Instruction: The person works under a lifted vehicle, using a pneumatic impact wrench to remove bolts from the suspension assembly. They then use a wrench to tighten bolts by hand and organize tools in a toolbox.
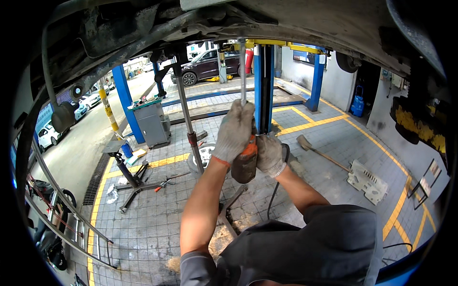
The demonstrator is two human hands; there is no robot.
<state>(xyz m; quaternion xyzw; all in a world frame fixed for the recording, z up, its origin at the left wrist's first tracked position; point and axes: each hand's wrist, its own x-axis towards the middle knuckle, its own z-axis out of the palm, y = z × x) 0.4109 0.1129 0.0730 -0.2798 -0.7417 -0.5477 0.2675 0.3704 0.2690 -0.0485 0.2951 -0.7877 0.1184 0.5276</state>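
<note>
I stand under a raised car, whose underside (305, 24) spans the top of the view. Both hands wear pale knit gloves. My left hand (234, 131) is closed round the front end of an orange and dark impact wrench (244, 167), near the foot of a long metal extension bar (243, 71). The bar rises upright to the underside; what its upper end meets is too small to make out. On the wrench's right side, my right hand (270, 153) is closed on the handle, mostly hiding it. A black cable or hose (274, 195) hangs below that hand.
Left of my arms stand an upright jack pole (188, 109), a wheel (206, 155) and a stand (131, 174) with splayed legs. Farther back are a grey tool cabinet (151, 125) and a blue lift post (264, 90). A shovel (324, 155) and metal plate (367, 182) lie right.
</note>
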